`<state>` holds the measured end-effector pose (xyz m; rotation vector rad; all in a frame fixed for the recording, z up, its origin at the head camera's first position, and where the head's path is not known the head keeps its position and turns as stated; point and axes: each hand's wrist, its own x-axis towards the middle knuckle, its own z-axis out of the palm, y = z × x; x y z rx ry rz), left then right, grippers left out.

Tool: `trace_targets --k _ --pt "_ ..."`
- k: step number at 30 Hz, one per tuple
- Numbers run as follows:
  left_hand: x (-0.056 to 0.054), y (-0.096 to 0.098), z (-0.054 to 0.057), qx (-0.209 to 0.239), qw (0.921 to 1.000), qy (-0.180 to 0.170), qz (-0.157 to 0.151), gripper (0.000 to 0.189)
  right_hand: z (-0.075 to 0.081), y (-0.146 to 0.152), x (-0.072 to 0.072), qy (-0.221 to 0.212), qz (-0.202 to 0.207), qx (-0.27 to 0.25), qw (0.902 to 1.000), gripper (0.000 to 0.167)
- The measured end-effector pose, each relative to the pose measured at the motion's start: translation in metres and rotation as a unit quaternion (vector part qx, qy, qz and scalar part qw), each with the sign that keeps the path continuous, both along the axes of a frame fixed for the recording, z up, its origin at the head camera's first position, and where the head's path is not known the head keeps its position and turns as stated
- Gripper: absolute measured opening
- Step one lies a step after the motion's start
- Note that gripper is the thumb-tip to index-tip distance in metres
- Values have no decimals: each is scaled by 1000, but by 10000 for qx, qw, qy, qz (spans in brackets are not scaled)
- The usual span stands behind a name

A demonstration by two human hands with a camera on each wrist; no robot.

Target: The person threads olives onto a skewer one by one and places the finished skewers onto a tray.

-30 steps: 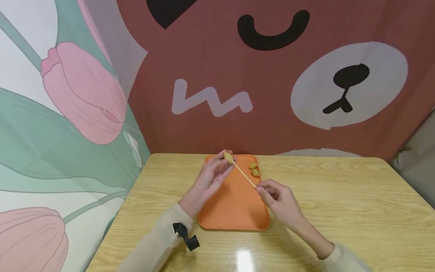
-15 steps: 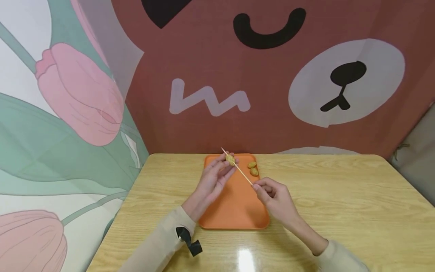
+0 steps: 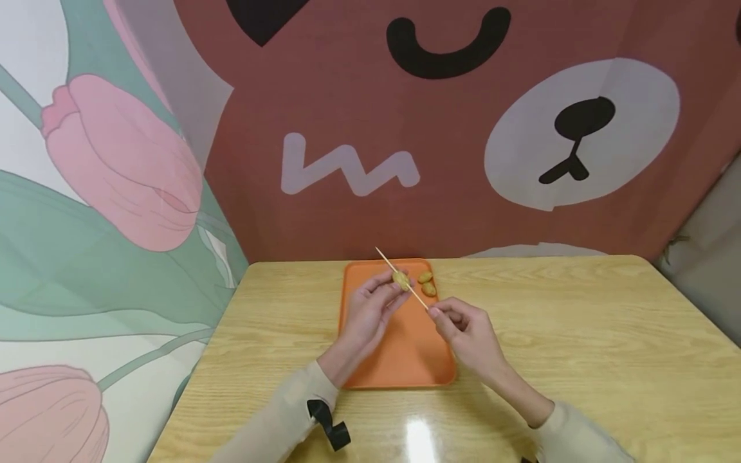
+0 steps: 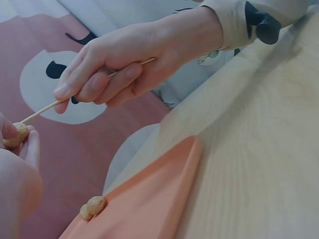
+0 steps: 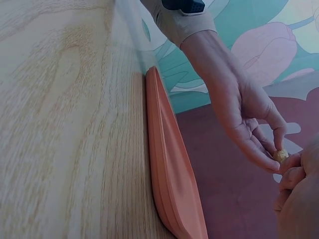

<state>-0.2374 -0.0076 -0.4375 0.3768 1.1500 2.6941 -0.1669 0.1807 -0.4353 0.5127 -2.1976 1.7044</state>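
Note:
My left hand (image 3: 370,312) pinches a small, lumpy yellow-brown food ball (image 3: 401,280) between thumb and fingers above the orange tray (image 3: 399,360). A thin wooden skewer (image 3: 418,298) runs through the ball, its pointed end sticking out on the far side. My right hand (image 3: 471,337) grips the skewer's near part; in the left wrist view its back end lies under the curled fingers (image 4: 128,71). Two similar food balls (image 3: 428,289) lie together at the tray's far right corner.
The tray rests on a light wooden table (image 3: 567,334). Behind the table hangs a printed cloth (image 3: 324,218) with a bear face, and a flowered one (image 3: 127,167) is at the left. A black strap (image 3: 330,424) hangs from the left sleeve.
The food ball has slid down the skewer toward my right hand. More of the pointed end now shows beyond it, and the two hands are closer together.

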Motion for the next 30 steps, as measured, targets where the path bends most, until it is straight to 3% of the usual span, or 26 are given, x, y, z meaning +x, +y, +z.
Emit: trace_targets --k 6,11,19,26,30 --pt "8 7 -3 -116 9998 59 -118 40 4 1 -1 -77 -40 4 10000 11" --pt "14 15 -7 -90 9998 -97 -157 38 9 1 0 -240 -218 74 9994 9" --pt "18 20 -11 -30 9995 -198 -261 38 28 -5 8 -430 -361 83 9984 9" --pt "12 16 -6 -545 9975 -77 -443 35 7 7 -6 -464 -353 -94 9983 10" --pt "4 8 1 -921 9936 21 -657 31 4 12 -8 -408 -288 -278 9984 12"
